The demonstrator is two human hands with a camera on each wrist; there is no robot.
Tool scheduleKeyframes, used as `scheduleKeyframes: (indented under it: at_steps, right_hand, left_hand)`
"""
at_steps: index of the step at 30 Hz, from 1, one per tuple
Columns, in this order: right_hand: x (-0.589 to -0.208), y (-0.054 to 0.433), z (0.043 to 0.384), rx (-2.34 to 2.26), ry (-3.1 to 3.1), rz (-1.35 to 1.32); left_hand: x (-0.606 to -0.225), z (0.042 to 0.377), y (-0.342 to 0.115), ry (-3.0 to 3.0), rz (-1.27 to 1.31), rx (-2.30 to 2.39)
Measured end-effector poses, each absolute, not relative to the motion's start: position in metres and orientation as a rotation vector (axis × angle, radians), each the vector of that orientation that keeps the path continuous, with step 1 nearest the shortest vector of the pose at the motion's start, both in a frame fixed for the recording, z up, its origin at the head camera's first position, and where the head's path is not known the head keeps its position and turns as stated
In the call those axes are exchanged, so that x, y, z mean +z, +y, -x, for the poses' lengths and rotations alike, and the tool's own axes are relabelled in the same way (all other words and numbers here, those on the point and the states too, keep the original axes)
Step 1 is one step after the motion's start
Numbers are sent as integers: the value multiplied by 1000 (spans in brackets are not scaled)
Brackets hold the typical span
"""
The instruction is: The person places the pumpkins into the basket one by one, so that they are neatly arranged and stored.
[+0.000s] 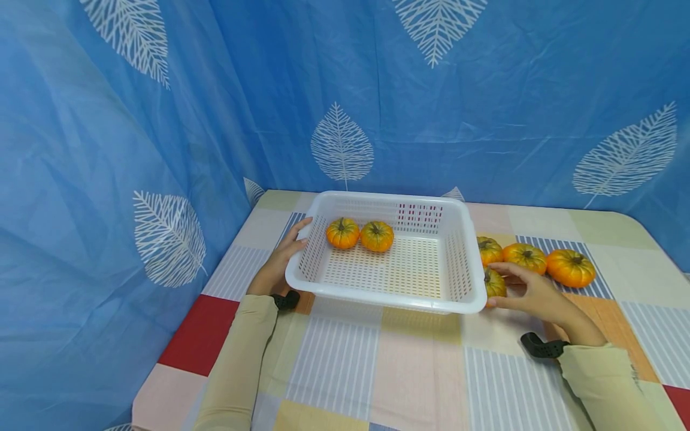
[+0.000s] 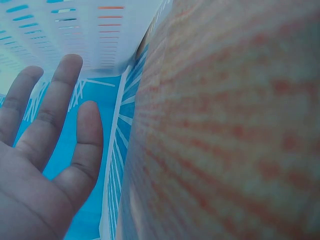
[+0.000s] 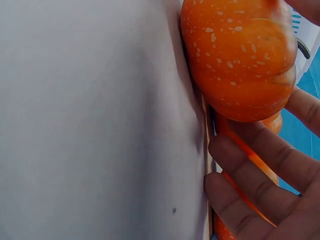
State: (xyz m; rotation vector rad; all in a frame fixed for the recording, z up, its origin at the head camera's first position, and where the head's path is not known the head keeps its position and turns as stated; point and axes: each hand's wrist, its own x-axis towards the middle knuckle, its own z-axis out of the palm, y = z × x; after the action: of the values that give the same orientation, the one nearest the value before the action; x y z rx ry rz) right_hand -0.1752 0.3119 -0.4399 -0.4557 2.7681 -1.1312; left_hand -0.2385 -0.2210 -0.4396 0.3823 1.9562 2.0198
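Observation:
A white plastic basket (image 1: 385,303) with slotted walls stands on the table, two small orange pumpkins (image 1: 342,233) inside it toward the left. My left hand (image 1: 280,258) is at the basket's left end, fingertips right at the rim; the left wrist view shows its fingers (image 2: 65,85) extended beside the slotted wall. On the other side, my right hand (image 1: 530,293) grips a small pumpkin (image 1: 495,284) close by the basket's right wall, thumb on the near side and fingers on the far side. From the right wrist, this pumpkin (image 3: 240,60) shows its pale-speckled orange skin.
Three more pumpkins (image 1: 570,268) sit in a row behind and right of my right hand, the leftmost partly hidden by the basket's edge. A patchwork-patterned cloth (image 1: 334,365) covers the table. Blue curtains (image 1: 420,120) with white leaf prints hang behind and to the left.

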Motion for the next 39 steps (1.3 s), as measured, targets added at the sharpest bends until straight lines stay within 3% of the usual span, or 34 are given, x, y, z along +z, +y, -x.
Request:
scheduleKeyframes:
  at_steps: [39]
  right_hand:
    - [-426, 336, 171, -1159, 2786, 538]
  left_hand:
    - [-443, 240, -222, 1965, -381, 2009]
